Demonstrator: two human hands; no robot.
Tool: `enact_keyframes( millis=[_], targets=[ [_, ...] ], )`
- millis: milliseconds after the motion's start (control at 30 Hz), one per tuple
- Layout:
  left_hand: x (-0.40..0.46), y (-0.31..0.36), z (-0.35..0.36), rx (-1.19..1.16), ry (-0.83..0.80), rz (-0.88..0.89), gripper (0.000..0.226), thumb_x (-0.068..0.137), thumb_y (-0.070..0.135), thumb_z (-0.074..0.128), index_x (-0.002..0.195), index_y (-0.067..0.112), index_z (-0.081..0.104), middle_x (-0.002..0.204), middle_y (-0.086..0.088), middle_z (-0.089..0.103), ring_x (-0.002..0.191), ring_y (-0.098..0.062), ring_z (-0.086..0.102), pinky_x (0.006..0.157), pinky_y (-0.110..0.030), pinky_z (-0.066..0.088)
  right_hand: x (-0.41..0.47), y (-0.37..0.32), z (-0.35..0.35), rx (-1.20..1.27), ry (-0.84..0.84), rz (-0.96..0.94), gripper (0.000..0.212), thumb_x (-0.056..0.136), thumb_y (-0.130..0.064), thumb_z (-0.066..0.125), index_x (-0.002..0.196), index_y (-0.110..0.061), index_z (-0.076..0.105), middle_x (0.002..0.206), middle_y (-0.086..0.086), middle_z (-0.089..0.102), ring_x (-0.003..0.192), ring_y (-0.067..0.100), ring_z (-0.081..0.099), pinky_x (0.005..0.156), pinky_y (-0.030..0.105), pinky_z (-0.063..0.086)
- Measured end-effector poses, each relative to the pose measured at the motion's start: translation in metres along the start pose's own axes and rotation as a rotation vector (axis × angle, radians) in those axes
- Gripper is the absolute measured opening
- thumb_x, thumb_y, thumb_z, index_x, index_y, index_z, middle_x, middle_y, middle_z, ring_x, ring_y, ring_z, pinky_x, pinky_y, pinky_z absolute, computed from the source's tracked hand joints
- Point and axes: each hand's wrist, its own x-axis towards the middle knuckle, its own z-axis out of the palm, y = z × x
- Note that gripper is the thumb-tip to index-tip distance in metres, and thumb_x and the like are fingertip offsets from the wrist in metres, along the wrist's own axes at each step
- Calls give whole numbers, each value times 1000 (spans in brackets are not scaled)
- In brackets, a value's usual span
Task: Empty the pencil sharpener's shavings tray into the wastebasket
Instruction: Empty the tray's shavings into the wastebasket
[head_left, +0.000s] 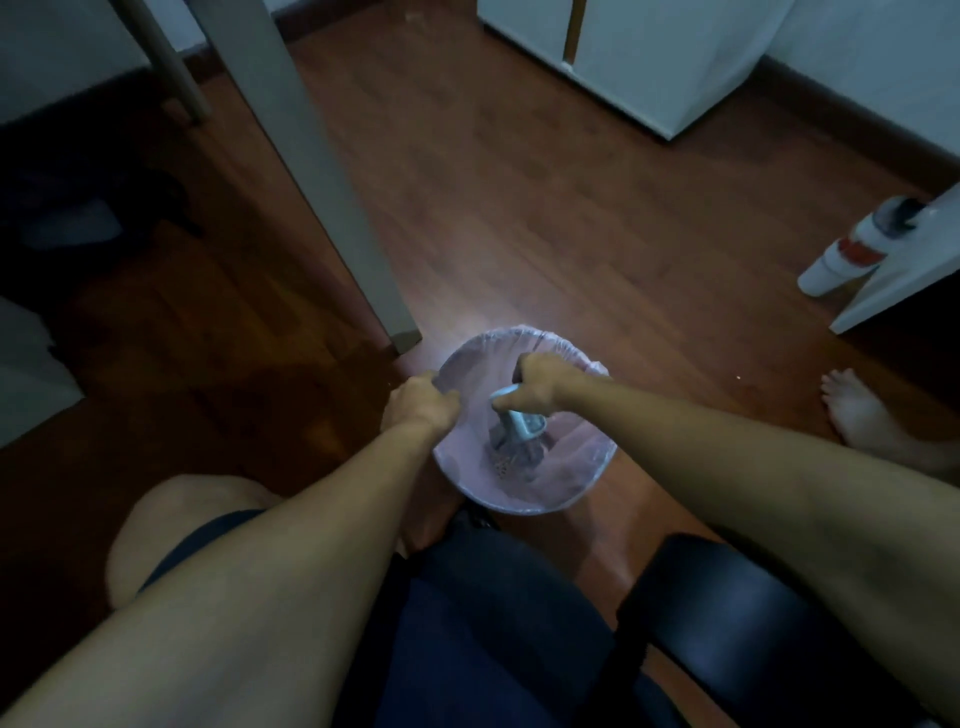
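Item 1: dark shapes on the wooden floor (493, 218) at far left, too dim to identify.

Item 2: grey table leg (311, 171), slanting down to a foot just beside the wastebasket's far-left rim.

Item 3: my bare left knee (171, 525), low left, above the dark seat of the chair (493, 623) I sit on.

Item 4: my left hand (418, 402), fingers curled and closed on the left rim of the wastebasket (587, 493) (gripping liner and edge together, as far as I can tell).

Item 5: wastebasket, round, on the floor between my legs, lined with a thin pale plastic bag (467, 364) folded over the rim. Brownish specks lie at the bottom, blurred.

Item 6: shavings tray (519, 423), pale blue plastic, held over the basket's open mouth and tilted downward inside the rim.

Item 7: my right hand (537, 382), fingers clamped around the tray's upper end, knuckles up.

Item 8: white cabinet (649, 62), top centre-right, against the wall.

Item 9: my bare right foot (852, 405), flat on the floor, well apart from the basket.

Item 10: white bottle with a red band (857, 244), leaning at far right beside a white panel.
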Motion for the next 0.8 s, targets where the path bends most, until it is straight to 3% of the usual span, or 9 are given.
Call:
enact_keyframes(
  millis=[167, 267, 367, 467, 600, 700, 800],
  targets=[
    [-26, 38, -52, -5, 58, 67, 48, 88, 36, 52, 132, 19, 62, 142, -9, 58, 133, -32, 49, 106, -33, 41, -46, -36, -61, 58, 125, -9, 60, 79, -55, 66, 93, 3, 76, 85, 20, 74, 70, 28, 65, 60, 28, 46],
    [-44, 59, -85, -8, 96, 143, 47, 88, 33, 54, 130, 15, 62, 140, -12, 58, 134, -31, 47, 105, -32, 40, -75, -57, -95, 134, 208, -7, 58, 72, -58, 67, 83, -1, 77, 73, 14, 72, 63, 26, 72, 61, 32, 60],
    [-70, 79, -123, -18, 155, 212, 47, 89, 35, 55, 131, 15, 61, 138, -10, 59, 131, -31, 50, 100, -31, 44, -111, -76, -128, 190, 317, 2, 56, 71, -58, 68, 74, -2, 74, 70, 14, 71, 64, 27, 73, 63, 35, 62],
    [-96, 95, -162, -15, 217, 275, 48, 90, 38, 55, 131, 14, 61, 137, -11, 60, 128, -30, 52, 103, -31, 42, -151, -97, -163, 219, 412, 7, 54, 74, -58, 70, 64, -5, 62, 66, 10, 63, 61, 27, 68, 62, 34, 60],
    [-132, 104, -207, 8, 289, 351, 46, 90, 39, 54, 128, 14, 64, 133, -9, 63, 123, -29, 58, 98, -34, 46, -198, -127, -201, 264, 510, -27, 53, 73, -59, 71, 66, -8, 58, 75, 13, 64, 68, 29, 69, 72, 41, 62],
    [-160, 107, -245, 45, 368, 388, 42, 90, 39, 54, 122, 16, 67, 132, -10, 64, 124, -31, 57, 97, -33, 46, -231, -160, -223, 263, 582, -89, 52, 74, -59, 70, 65, -9, 57, 80, 15, 65, 67, 28, 67, 65, 37, 60],
    [-190, 103, -293, 54, 461, 429, 40, 88, 37, 53, 115, 14, 70, 125, -14, 68, 116, -33, 61, 89, -32, 47, -265, -203, -240, 278, 664, -199, 51, 78, -57, 68, 78, -6, 64, 93, 17, 67, 89, 32, 69, 75, 41, 60]
  ],
)
